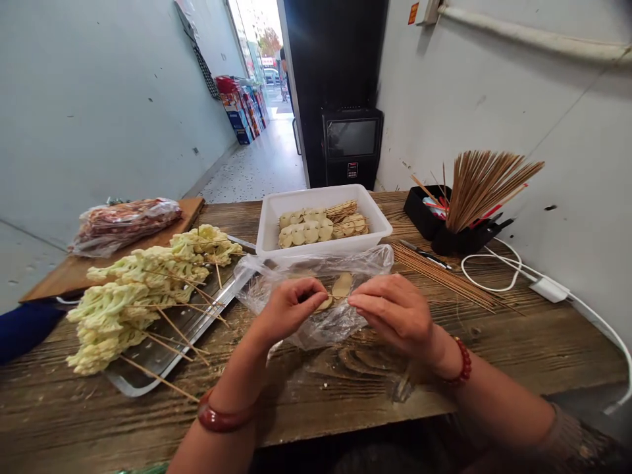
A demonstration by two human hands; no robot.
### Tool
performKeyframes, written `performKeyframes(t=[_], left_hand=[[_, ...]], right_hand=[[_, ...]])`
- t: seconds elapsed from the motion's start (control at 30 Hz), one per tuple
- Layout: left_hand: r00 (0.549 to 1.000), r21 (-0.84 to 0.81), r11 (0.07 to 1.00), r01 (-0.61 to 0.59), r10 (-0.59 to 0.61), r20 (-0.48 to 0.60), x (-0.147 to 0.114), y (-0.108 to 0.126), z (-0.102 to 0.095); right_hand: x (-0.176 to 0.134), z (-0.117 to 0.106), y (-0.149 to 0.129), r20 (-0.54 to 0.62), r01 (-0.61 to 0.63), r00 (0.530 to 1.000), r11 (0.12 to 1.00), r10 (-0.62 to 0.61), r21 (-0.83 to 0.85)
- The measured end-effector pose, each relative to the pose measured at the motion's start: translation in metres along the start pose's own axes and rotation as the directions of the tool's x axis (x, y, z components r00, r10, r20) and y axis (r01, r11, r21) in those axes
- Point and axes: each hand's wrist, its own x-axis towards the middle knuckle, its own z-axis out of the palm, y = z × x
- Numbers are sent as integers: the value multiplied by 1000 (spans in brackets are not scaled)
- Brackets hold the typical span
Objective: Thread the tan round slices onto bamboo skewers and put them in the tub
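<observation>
My left hand (291, 308) is closed, thumb and fingers pinching a flat, pale beige round slice (323, 303) at their tips. Facing it, my right hand (397, 312) is pinched shut on a thin wooden skewer (339, 298), of which only a short stretch shows between the hands. Another beige slice (342, 285) lies just behind, on a crumpled clear plastic bag (316, 332) beneath both hands. Beyond the bag, a white plastic tub (320, 253) holds skewers threaded with similar slices (306, 232).
Skewered cauliflower (123, 296) fills a metal tray (170, 368) at left, near a bagged reddish food (128, 220) on a wooden board (192, 209). Loose skewers (444, 276) lie at right, before a black holder (451, 240) packed with skewers. A white cable (494, 257) trails there.
</observation>
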Motion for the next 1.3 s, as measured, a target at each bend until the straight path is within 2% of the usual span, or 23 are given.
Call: performKeyframes(t=[0.07, 0.13, 0.27, 0.33, 0.47, 0.6, 0.73, 0.87, 1.0, 1.07, 1.13, 1.23, 1.3], left_hand=[[1000, 57, 998, -22, 21, 16, 0, 1, 3], [999, 84, 996, -37, 36, 20, 1, 1, 4], [998, 85, 995, -53, 50, 37, 1, -1, 6], [997, 80, 995, -61, 57, 50, 1, -1, 7], [1000, 44, 999, -17, 16, 23, 2, -7, 6], [990, -1, 998, 63, -63, -125, 7, -22, -5], [968, 136, 985, 107, -72, -241, 10, -39, -18], [961, 156, 986, 61, -16, -278, 13, -48, -19], [967, 155, 988, 22, 19, -255, 15, -48, -14], [972, 191, 982, 14, 31, -231, 16, -47, -12], [980, 239, 971, 9, 39, -196, 16, -47, -11], [989, 307, 952, -13, 57, -135, 17, -49, -8], [992, 356, 933, -48, 86, -92, 18, -50, -2]], right_hand=[[-1, 0, 2, 25, 45, 999, 992, -42, -114], [-1, 1, 4, 83, 40, 996, 983, -25, -181], [-4, 10, 9, 332, -14, 941, 990, 60, -140], [-7, 16, 11, 373, -77, 923, 995, 97, -68], [-7, 24, 16, 346, -259, 915, 960, 208, 108], [-1, 30, 24, 333, -413, 869, 907, 367, 78], [-1, 30, 41, 252, -383, 889, 922, 383, -49], [-4, 20, 58, 229, -313, 902, 919, 367, -242], [-1, 5, 61, 251, -298, 857, 830, 450, -472], [1, -1, 59, 214, -333, 846, 798, 488, -503], [3, -6, 59, 136, -390, 870, 829, 474, -401], [4, -7, 60, -11, -429, 902, 892, 432, -140], [4, -4, 60, -11, -397, 917, 914, 398, -85]])
